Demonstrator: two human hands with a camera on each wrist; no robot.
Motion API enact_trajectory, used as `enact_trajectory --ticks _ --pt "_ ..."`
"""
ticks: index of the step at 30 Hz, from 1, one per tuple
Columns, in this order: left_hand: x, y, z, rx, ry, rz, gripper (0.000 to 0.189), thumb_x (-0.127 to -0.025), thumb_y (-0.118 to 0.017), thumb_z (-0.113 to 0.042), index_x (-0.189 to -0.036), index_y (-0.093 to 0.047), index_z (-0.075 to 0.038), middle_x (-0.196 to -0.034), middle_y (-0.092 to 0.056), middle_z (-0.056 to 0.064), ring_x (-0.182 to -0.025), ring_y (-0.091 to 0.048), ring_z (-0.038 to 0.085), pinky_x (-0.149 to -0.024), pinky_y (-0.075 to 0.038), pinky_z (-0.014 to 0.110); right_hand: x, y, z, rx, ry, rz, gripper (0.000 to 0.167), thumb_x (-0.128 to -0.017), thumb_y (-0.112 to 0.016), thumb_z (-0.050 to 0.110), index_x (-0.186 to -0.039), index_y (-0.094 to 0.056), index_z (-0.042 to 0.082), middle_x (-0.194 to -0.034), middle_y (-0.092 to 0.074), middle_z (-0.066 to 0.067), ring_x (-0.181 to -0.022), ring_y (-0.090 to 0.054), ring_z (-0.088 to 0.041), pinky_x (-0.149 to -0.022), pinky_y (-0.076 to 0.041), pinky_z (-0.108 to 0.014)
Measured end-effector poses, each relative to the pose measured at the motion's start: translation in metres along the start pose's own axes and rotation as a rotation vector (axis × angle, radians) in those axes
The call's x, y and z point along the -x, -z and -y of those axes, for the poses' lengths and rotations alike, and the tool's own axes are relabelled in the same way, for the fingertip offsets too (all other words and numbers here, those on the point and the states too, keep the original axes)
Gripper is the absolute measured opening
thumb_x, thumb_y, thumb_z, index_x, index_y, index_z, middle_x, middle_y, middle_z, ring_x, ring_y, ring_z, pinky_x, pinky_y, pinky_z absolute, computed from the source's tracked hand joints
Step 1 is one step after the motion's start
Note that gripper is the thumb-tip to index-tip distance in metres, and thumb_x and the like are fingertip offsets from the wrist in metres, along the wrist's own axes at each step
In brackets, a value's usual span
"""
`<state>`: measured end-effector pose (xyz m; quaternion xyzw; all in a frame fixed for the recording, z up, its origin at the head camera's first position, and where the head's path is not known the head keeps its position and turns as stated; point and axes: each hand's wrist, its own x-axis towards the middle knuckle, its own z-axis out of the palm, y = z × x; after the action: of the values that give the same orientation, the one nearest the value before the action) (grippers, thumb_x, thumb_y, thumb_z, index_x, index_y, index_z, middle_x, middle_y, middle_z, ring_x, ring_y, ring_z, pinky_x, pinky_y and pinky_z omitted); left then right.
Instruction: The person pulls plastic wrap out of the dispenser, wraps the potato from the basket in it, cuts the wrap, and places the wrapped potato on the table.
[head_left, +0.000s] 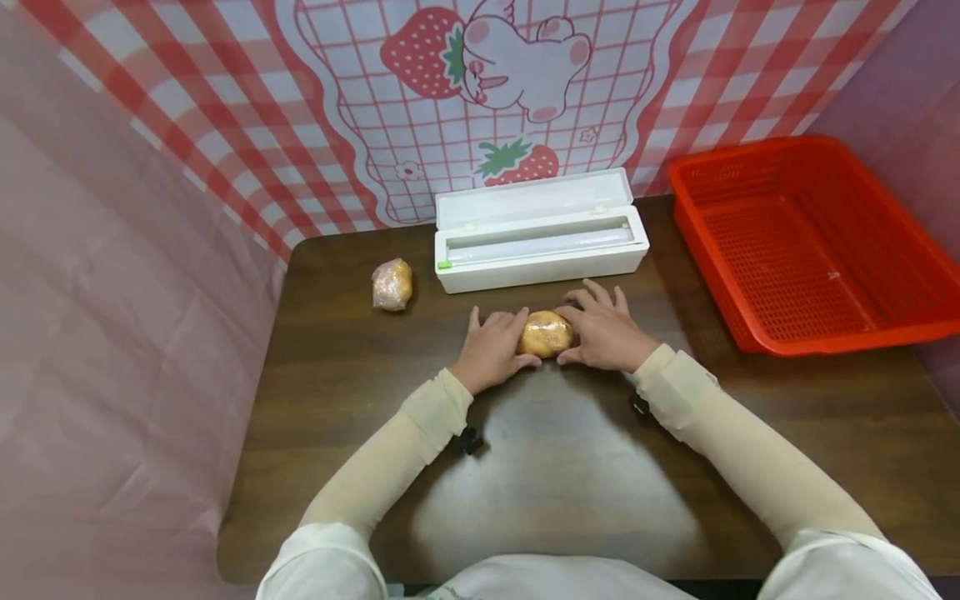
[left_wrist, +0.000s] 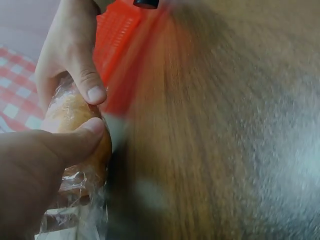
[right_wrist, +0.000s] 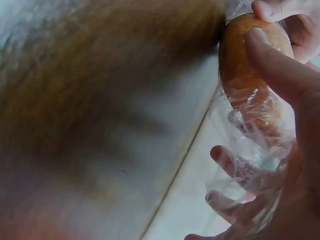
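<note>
A golden-brown bread bun (head_left: 546, 334) in clear cling film is held between both hands over the middle of the table. From the left side, my left hand (head_left: 491, 348) grips it, with the thumb on its near face. My right hand (head_left: 604, 333) grips the other end, some fingers spread. In the right wrist view, loose cling film (right_wrist: 247, 160) trails from the bun over the right fingers. More crumpled film (left_wrist: 92, 210) hangs below the bun in the left wrist view. The bun's far side is hidden by the fingers.
Behind the hands stands a white cling film box (head_left: 543, 271), lid up, a roll inside. Another wrapped bun (head_left: 392, 285) lies on the brown table (head_left: 322, 400) at the back left. A red plastic basket (head_left: 708, 258) stands at the right. A checked cloth (head_left: 240, 117) hangs behind.
</note>
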<state>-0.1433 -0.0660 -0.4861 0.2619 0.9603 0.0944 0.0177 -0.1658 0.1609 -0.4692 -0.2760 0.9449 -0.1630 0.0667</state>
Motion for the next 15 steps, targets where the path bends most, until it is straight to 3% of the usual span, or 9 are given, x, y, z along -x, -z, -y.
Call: enact_trajectory --ticks 11,15 --pt "-0.006 0.005 0.001 0.03 0.038 0.091 0.08 -0.085 -0.068 -0.065 -0.141 -0.052 -0.01 -0.134 -0.061 0.008 -0.132 -0.048 0.028 -0.112 -0.017 0.07 -0.003 -0.005 -0.006 -0.123 -0.034 0.027 0.072 -0.074 -0.09 0.044 -0.131 -0.066 0.008 -0.143 -0.048 -0.021 -0.143 -0.021 -0.05 -0.106 -0.012 -0.077" --pt "-0.012 0.018 -0.002 0.073 0.076 0.154 0.073 -0.092 -0.052 -0.071 -0.133 -0.062 -0.012 -0.124 -0.065 0.005 -0.12 -0.054 0.026 -0.106 -0.034 0.06 -0.006 -0.004 -0.01 -0.133 -0.019 0.054 0.071 -0.073 -0.091 0.042 -0.131 -0.066 0.009 -0.143 -0.047 -0.021 -0.143 -0.021 -0.05 -0.106 -0.014 -0.077"
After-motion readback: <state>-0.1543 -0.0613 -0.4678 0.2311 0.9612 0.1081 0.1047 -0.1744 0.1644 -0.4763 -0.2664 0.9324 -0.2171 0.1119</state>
